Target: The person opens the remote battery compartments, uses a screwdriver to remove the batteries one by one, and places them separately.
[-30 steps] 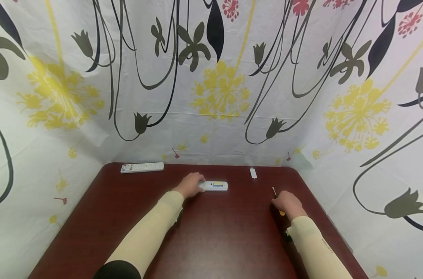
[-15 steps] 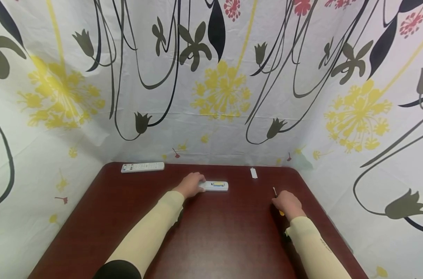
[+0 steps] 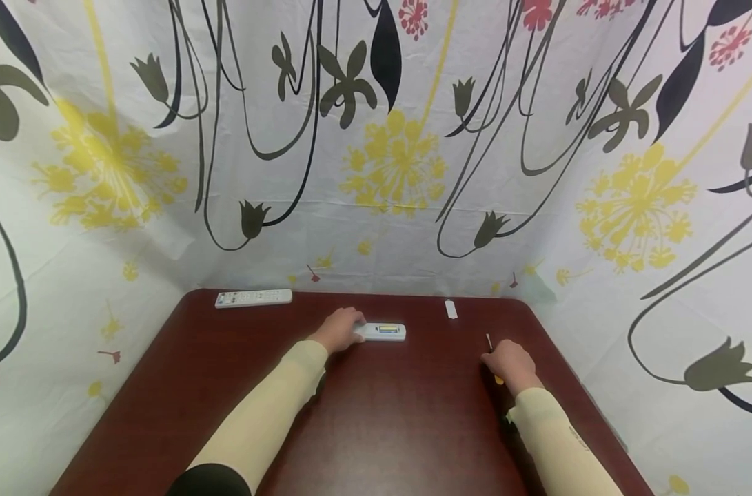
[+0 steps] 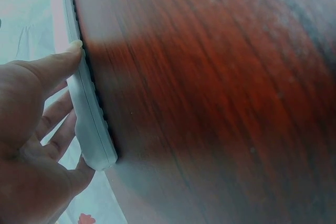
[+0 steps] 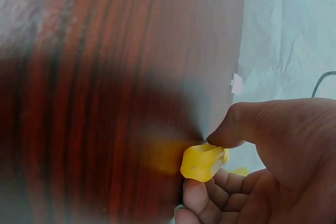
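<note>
Fingers (image 3: 356, 328) beside remote's (image 3: 384, 331) batteries (image 3: 386, 328)

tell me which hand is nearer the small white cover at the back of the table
Right. The right hand, gripping a yellow-handled screwdriver, lies just in front of the cover; the left hand holds the remote farther to the left.

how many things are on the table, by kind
remotes: 2, one by the far left edge, one with its battery bay open held by the left hand
battery cover: 1
screwdriver: 1, yellow handle, in the right hand
total: 4
</note>
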Action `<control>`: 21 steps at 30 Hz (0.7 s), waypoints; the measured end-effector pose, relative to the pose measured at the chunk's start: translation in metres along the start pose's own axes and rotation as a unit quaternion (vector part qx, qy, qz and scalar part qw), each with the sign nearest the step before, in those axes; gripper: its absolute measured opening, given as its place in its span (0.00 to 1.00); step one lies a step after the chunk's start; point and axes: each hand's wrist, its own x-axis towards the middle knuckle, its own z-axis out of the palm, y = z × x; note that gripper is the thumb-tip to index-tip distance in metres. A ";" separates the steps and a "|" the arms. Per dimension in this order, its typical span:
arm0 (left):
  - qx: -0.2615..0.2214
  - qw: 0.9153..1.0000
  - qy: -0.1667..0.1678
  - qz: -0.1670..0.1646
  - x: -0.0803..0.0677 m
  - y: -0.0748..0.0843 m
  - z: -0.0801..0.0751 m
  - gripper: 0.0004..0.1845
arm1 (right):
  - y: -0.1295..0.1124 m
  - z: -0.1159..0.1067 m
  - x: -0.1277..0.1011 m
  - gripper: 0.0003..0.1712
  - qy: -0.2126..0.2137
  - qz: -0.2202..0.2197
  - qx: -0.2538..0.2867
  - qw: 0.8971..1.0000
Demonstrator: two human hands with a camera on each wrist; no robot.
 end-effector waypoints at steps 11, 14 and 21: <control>0.003 1.000 0.001 0.002 0.000 0.000 0.002 0.17 | -0.001 -0.001 0.001 0.22 0.009 0.008 0.012 1.000; 0.006 1.000 0.002 0.002 0.001 -0.001 0.003 0.17 | -0.001 -0.002 0.000 0.21 0.018 0.010 0.018 1.000; 0.005 1.000 0.002 0.005 0.001 -0.002 0.003 0.17 | -0.006 -0.005 -0.003 0.22 0.030 0.000 0.024 0.999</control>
